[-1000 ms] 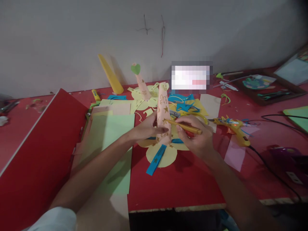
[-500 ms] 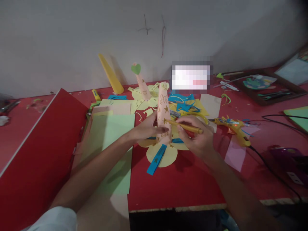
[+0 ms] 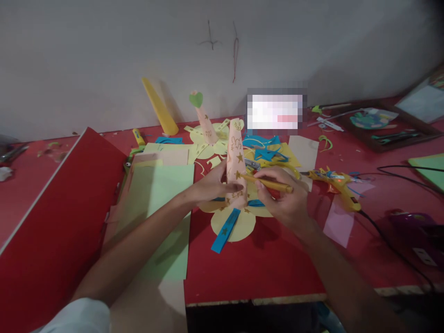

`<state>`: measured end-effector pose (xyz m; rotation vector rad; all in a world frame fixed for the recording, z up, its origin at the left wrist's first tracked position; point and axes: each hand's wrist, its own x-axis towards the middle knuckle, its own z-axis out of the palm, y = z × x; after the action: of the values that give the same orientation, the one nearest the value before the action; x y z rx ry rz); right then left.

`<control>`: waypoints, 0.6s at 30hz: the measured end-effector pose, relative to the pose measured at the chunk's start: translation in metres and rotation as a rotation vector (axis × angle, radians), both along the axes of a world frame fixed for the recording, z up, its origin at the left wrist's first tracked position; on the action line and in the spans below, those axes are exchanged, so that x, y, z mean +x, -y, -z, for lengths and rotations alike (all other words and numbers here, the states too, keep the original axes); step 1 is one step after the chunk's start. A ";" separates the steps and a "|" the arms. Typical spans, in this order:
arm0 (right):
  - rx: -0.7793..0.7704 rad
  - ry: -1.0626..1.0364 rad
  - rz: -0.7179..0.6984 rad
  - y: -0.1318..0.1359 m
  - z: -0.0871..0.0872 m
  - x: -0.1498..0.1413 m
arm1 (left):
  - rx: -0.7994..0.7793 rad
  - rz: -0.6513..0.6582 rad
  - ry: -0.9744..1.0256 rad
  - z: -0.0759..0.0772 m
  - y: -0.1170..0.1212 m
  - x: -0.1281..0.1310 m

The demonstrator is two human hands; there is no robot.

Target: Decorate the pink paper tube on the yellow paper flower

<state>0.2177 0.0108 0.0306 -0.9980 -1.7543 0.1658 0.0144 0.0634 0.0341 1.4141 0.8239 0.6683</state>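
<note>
A pink paper tube (image 3: 236, 148) with gold stars and drawings stands upright on a pale yellow flower-shaped paper base (image 3: 239, 229). My left hand (image 3: 217, 182) is wrapped round the tube's lower half from the left. In my right hand (image 3: 285, 196) is a gold marker pen (image 3: 272, 183), its tip at a star on the tube's right side. A blue paper strip (image 3: 225, 232) with a gold star lies across the base's front. Behind stands a similar pink tube (image 3: 208, 127) topped with a green paper heart (image 3: 196, 99).
Green paper sheets (image 3: 156, 222) lie left, beside a leaning red board (image 3: 65, 222). A yellow glue gun (image 3: 342, 187) with a black cable is at right. Blue paper scraps (image 3: 268, 150) and a yellow cone (image 3: 159, 108) are behind. A dark tray (image 3: 385, 147) sits back right.
The marker's tip has barely shifted at the star, and the gold there looks slightly fuller. My left hand keeps its hold on the tube.
</note>
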 end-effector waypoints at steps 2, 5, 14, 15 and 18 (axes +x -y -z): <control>-0.007 0.007 -0.001 0.000 -0.001 0.000 | -0.010 -0.001 0.005 0.000 0.001 0.001; -0.013 0.023 -0.007 0.000 -0.002 -0.001 | -0.030 0.004 0.008 -0.001 0.002 0.001; 0.003 0.037 -0.028 -0.001 -0.001 -0.001 | -0.047 0.004 0.014 0.001 0.002 0.001; 0.009 0.037 -0.033 -0.001 -0.001 -0.001 | -0.044 0.003 0.020 0.001 0.002 0.001; 0.020 0.040 -0.046 -0.001 -0.001 -0.001 | -0.038 0.014 0.046 0.002 0.001 0.001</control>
<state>0.2168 0.0119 0.0318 -0.9529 -1.8131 0.1574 0.0155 0.0623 0.0318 1.3638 0.7858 0.6691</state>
